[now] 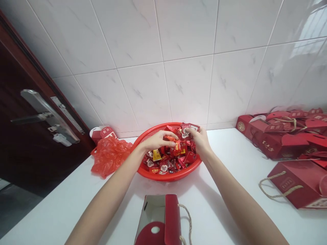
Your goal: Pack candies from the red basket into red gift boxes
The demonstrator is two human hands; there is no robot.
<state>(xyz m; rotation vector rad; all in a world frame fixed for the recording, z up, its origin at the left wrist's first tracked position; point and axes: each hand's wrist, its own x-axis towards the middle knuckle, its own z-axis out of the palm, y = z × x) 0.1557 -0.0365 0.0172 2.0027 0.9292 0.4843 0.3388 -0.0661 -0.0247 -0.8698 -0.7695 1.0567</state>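
"Left hand [163, 140]?"
"Grasping an orange-wrapped candy [170, 138] inside the red basket's [163, 177] rim."
"Right hand [200, 141]?"
"Gripping a dark-red packet [184, 134] near the right rim; rightward, open tabletop [224, 160] reaches the gift boxes [283, 144]."

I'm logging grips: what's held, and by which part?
The right hand holds a dark red packet by its right side; whether the left hand grips anything cannot be told.

My 2 hands, left [159, 141] and right [199, 137], hold wrapped sweets [180, 147] at the basket [167, 177]; open box [158, 221] nearer the camera.
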